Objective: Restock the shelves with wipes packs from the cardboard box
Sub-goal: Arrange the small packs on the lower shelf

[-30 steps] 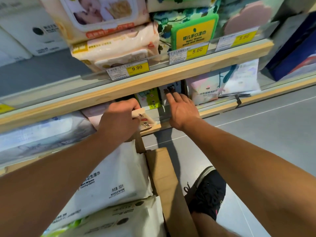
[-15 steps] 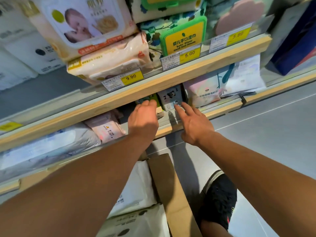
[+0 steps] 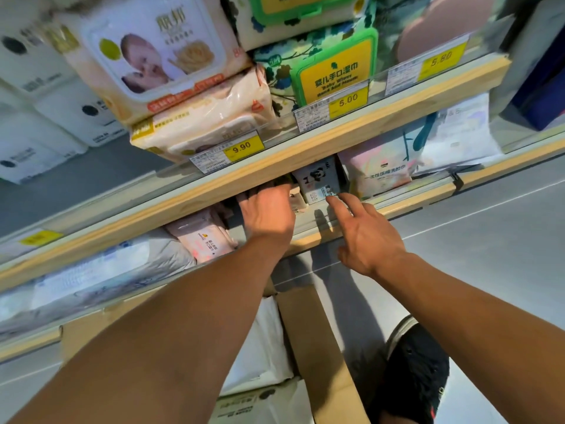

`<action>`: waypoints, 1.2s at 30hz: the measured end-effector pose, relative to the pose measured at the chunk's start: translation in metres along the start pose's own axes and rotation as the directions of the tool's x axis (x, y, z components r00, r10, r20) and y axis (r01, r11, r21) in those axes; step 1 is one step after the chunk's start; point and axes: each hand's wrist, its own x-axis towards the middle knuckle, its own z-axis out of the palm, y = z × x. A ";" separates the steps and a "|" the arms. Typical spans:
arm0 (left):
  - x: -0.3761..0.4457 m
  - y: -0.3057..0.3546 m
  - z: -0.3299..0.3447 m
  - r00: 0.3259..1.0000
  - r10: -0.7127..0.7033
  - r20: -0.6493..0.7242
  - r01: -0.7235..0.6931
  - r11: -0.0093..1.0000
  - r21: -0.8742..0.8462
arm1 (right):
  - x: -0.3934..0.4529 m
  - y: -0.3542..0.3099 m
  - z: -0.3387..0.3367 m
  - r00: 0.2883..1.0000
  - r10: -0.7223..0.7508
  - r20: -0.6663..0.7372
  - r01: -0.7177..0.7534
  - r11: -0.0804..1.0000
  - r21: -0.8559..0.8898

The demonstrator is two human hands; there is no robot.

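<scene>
We judge the left hand (image 3: 269, 214) should seat its hidden small pack squarely; grasp indeterminate; right hand (image 3: 365, 232) released, steadying the panda pack (image 3: 318, 180)

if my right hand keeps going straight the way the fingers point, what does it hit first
Most likely the small panda-print pack standing on the lower shelf. The right hand has its index fingertip at the pack's lower front corner; whether it already touches is unclear, since depth is hard to judge here.

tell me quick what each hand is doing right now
Left hand: reaching into the lower shelf, fingertips hidden; a grip cannot be told.
Right hand: open, forefinger touching the panda pack.
</scene>
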 end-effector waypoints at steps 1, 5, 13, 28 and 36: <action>-0.001 0.001 0.000 0.999 -0.038 0.007 0.038 0.999 -0.018 | -0.001 0.000 -0.001 1.000 0.004 -0.004 -0.004 1.000 0.013; -0.003 0.010 0.000 0.988 -0.157 0.012 0.157 0.985 -0.074 | -0.004 0.004 -0.003 1.000 0.016 -0.018 -0.015 1.000 0.028; -0.025 0.014 -0.003 0.980 -0.023 0.198 0.039 0.996 -0.078 | -0.008 0.001 -0.018 0.999 0.049 0.007 -0.049 0.998 -0.047; -0.133 -0.119 -0.184 0.909 0.414 0.042 -0.411 0.909 -0.071 | -0.102 -0.149 -0.124 0.997 -0.078 -0.017 0.069 0.951 -0.300; -0.219 -0.248 -0.209 0.950 0.310 -0.017 -0.309 0.935 -0.172 | -0.129 -0.285 -0.103 0.963 -0.269 0.007 0.261 0.928 -0.265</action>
